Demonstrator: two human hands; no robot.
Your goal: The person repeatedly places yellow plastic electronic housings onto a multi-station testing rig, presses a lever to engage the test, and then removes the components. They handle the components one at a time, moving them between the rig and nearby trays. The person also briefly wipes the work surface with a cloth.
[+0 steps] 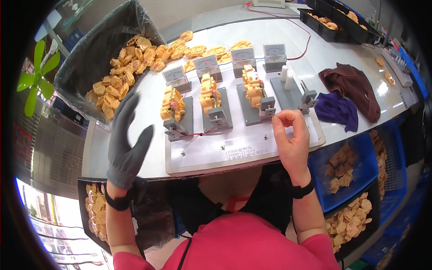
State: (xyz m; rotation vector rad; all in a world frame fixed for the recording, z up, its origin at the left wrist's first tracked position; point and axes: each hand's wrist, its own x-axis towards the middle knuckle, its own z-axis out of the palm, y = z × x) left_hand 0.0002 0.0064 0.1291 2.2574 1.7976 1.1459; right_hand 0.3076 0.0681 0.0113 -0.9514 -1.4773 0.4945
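Note:
My left hand (126,139), in a grey glove, is open, thumb and fingers apart, beside the leftmost yellow plastic gear assembly (172,105). My bare right hand (292,135) is closed in a pinch. Its fingertips lie beside the clamp of the third assembly (253,87); what they hold, if anything, cannot be made out. Another yellow assembly (208,95) is mounted between these two. Each sits on a grey fixture with a metal clamp. The rightmost fixture (284,95) carries two white posts and no yellow part. Behind the fixtures stand several analog meters (243,56).
A black-lined bin (74,72) spills yellow parts (128,67) onto the table at left. Purple (337,110) and brown cloths (353,87) lie at right. Black trays (324,24) stand behind; a blue crate (355,175) sits below the right edge. A green fan (37,78) is far left.

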